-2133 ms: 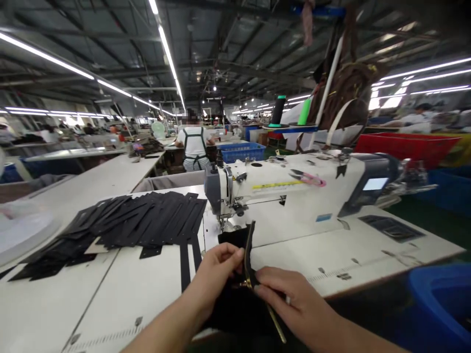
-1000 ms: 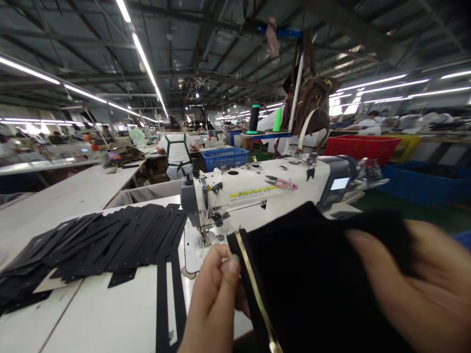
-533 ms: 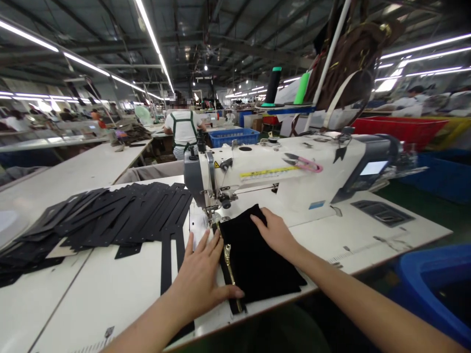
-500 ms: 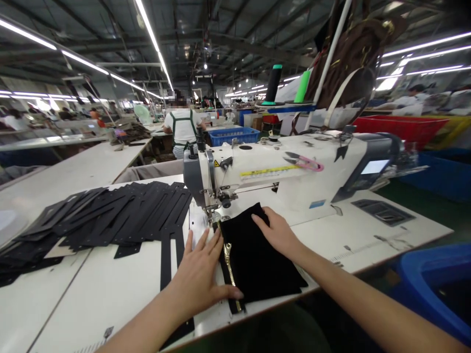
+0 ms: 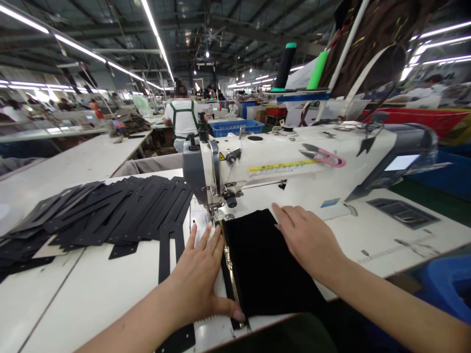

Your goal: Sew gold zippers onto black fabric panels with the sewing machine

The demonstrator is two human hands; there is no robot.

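Fabric piece (image 5: 265, 264) before the sewing machine (image 5: 279, 166), cut strips (image 5: 106, 211) to its left.

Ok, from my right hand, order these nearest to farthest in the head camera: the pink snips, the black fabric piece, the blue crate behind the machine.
From the right hand:
1. Black fabric piece: directly under the hand, flat on the table.
2. Pink snips: lying on top of the sewing machine, above the hand.
3. Blue crate: far behind the machine, by a seated person.
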